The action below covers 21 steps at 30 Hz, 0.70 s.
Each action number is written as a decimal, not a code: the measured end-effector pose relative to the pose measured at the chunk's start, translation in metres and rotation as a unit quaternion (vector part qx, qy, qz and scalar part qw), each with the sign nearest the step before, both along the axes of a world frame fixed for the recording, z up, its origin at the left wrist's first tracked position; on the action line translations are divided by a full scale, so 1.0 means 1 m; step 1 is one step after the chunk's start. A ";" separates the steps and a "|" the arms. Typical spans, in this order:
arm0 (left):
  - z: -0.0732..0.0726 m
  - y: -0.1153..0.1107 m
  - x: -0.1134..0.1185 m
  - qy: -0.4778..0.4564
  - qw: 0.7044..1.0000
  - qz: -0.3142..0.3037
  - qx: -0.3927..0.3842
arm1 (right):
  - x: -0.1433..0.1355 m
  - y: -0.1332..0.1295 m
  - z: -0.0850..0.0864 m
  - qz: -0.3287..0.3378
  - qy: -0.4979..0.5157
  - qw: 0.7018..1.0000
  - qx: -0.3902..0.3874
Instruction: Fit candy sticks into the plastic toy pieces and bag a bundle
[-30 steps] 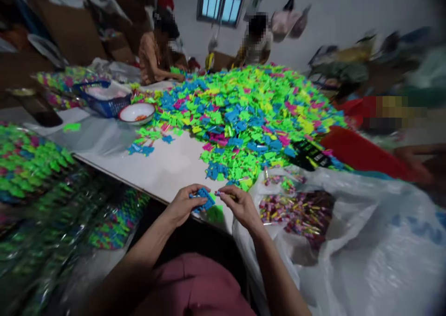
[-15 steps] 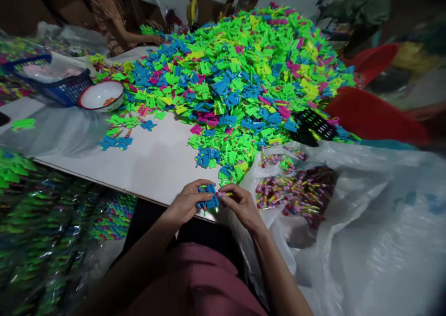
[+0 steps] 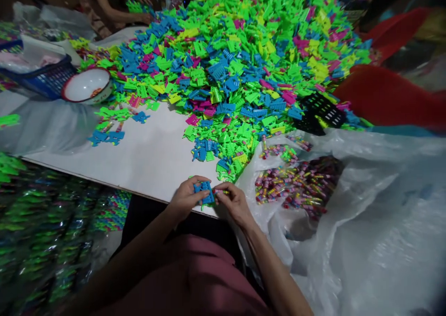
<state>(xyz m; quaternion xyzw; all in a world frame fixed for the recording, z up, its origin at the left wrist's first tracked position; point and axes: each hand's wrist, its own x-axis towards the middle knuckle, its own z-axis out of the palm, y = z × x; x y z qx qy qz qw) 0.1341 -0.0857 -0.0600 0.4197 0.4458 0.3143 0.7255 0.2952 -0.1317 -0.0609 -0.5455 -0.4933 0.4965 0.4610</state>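
Note:
At the table's front edge, my left hand point(image 3: 186, 197) is closed on a blue plastic piece point(image 3: 205, 193), with a bit of green showing beneath it. My right hand point(image 3: 235, 203) pinches a small pink and yellow stick point(image 3: 220, 192) against the right side of the blue piece. Beyond both hands rises a big heap of green, blue, yellow and pink plastic pieces point(image 3: 223, 69). To the right, a clear plastic bag point(image 3: 376, 186) holds many small colourful sticks point(image 3: 296, 186).
At the left of the white table point(image 3: 149, 148) are a blue basket point(image 3: 52, 79) and a white bowl point(image 3: 87, 86). A black slotted tray point(image 3: 318, 111) and red containers point(image 3: 390, 95) lie right. Packed bags point(image 3: 52, 237) fill the lower left. Another person's arm point(image 3: 118, 15) reaches in at upper left.
The view has tilted down and come nearer the heap. Both hands still hold the blue piece and the stick close together, with only a slight shift.

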 end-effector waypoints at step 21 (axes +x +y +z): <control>0.019 -0.017 0.001 -0.055 0.997 -0.052 -0.030 | 0.000 -0.031 0.008 -0.011 0.040 0.999 0.025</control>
